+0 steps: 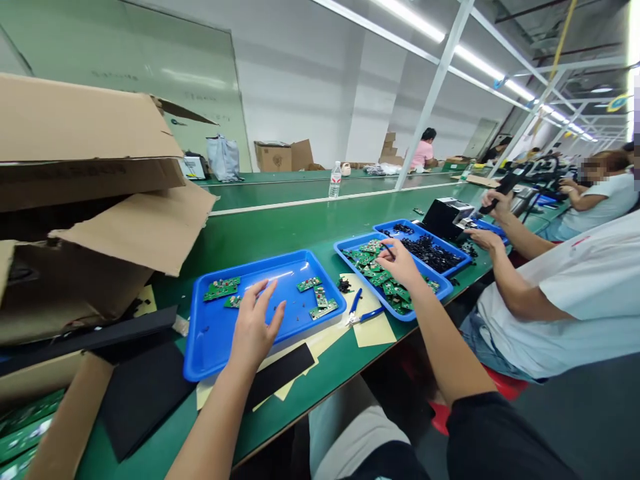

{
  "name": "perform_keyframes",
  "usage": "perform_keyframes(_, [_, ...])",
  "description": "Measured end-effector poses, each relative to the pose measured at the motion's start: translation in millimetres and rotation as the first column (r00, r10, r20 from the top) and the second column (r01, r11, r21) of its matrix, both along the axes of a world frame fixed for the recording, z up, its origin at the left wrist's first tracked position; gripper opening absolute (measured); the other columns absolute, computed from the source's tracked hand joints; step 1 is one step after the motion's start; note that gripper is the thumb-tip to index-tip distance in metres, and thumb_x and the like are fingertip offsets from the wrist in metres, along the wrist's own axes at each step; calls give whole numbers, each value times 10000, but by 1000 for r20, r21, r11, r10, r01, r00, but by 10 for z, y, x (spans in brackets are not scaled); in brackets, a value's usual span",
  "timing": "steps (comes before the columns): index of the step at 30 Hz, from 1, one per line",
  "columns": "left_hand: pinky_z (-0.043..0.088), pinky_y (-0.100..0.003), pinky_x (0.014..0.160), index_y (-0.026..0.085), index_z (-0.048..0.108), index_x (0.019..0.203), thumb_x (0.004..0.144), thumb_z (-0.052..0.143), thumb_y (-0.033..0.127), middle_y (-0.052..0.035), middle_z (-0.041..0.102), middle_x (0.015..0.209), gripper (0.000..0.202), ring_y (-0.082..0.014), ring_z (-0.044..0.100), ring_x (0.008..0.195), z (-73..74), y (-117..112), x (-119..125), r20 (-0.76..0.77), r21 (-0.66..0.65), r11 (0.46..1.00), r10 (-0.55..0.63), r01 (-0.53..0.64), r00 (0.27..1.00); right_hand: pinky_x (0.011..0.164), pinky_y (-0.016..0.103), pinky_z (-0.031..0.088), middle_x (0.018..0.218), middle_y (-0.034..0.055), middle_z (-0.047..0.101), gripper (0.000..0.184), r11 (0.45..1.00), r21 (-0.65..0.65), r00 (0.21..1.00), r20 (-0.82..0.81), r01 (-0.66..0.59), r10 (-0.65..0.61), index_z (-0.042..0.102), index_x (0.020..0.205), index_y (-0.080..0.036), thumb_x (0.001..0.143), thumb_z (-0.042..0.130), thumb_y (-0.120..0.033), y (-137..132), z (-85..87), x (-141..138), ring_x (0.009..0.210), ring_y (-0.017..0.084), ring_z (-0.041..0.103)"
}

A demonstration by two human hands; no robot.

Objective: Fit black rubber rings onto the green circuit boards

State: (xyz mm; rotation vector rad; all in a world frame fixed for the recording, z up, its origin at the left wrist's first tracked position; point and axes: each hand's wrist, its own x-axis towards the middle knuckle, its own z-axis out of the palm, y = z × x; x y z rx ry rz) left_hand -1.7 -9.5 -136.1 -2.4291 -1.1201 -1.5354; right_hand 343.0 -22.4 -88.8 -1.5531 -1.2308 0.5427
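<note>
My left hand [256, 325] hovers over the near blue tray [210, 347] with fingers spread and nothing in it. Several small green circuit boards [221, 288] lie scattered in that tray. My right hand [399, 262] reaches into a second blue tray [350, 241] heaped with green boards [373, 267]; its fingers are bent and pinched at the pile, and what they grip is too small to make out.
Blue-handled pliers [356, 310] lie on yellow paper between the trays. A third tray [430, 252] holds black parts. Open cardboard boxes [90, 200] crowd the left. A co-worker in white [565, 293] sits close on the right, working with a tool at a black box [443, 215].
</note>
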Motion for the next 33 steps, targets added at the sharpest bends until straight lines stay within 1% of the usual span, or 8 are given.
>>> perform_keyframes(4, [544,-460,927,194,611,1201,921,530,268,-139,598,1167,301,-287,614,1094,-63,0,-1,-20,-45,999,4,-5,1000,773,370,561,1095,69,630,272,982,-124,969,220,143,-113,583,1163,-148,944,594,-307,-16,-136,221,896,183,644])
perform_keyframes(8, [545,-450,929,187,627,1168,902,536,229,-127,615,1123,284,-268,630,1062,-92,-10,-12,-31,-109,994,5,-9,1000,790,382,559,1101,70,628,280,972,-183,924,376,147,-69,577,1180,-153,945,592,-305,-46,-177,123,909,188,641])
perform_keyframes(11, [544,-439,929,185,639,1140,893,539,210,-117,622,1101,268,-255,633,1046,-101,-26,-11,-30,-166,986,-7,2,1000,770,368,563,1053,59,639,290,971,-240,899,428,15,92,565,1200,-151,949,587,-294,-32,-222,-227,863,174,648])
perform_keyframes(14, [535,-443,939,172,652,1115,885,540,203,-124,620,1095,257,-259,625,1055,-116,-36,-8,-16,-221,975,-27,23,1000,750,354,570,1039,54,647,306,929,-344,850,441,-137,288,562,1214,-153,946,595,-296,20,-325,-740,832,165,654])
perform_keyframes(19, [517,-445,958,193,660,1108,869,552,211,-117,616,1094,263,-263,614,1062,-119,-40,-36,43,-305,951,-48,58,998,847,427,547,1176,87,612,333,876,-464,803,468,-131,368,561,1227,-160,936,604,-317,178,-458,-1363,993,219,633])
perform_keyframes(24, [482,-473,992,209,675,1086,842,577,223,-114,615,1095,263,-280,600,1084,-69,-66,-53,164,-401,908,-64,125,984,841,421,548,1177,86,610,320,853,-487,847,359,-188,391,562,1219,-156,938,601,-304,287,-434,-1414,987,216,634])
perform_keyframes(28, [473,-470,987,213,691,1053,808,642,290,-113,626,1098,261,-277,603,1062,-49,-76,-31,347,-510,830,-42,226,937,744,354,565,1027,51,638,324,826,-408,871,129,-389,474,530,1219,-153,924,611,-259,275,-325,-1353,808,164,658])
perform_keyframes(33, [542,-385,813,164,697,1044,740,726,468,-131,679,1036,430,-265,652,946,-10,-78,-3,617,-627,645,69,437,784,696,306,559,903,-25,612,503,695,-192,721,-202,-693,663,442,1188,-237,755,699,-238,215,-157,-1536,660,130,677])
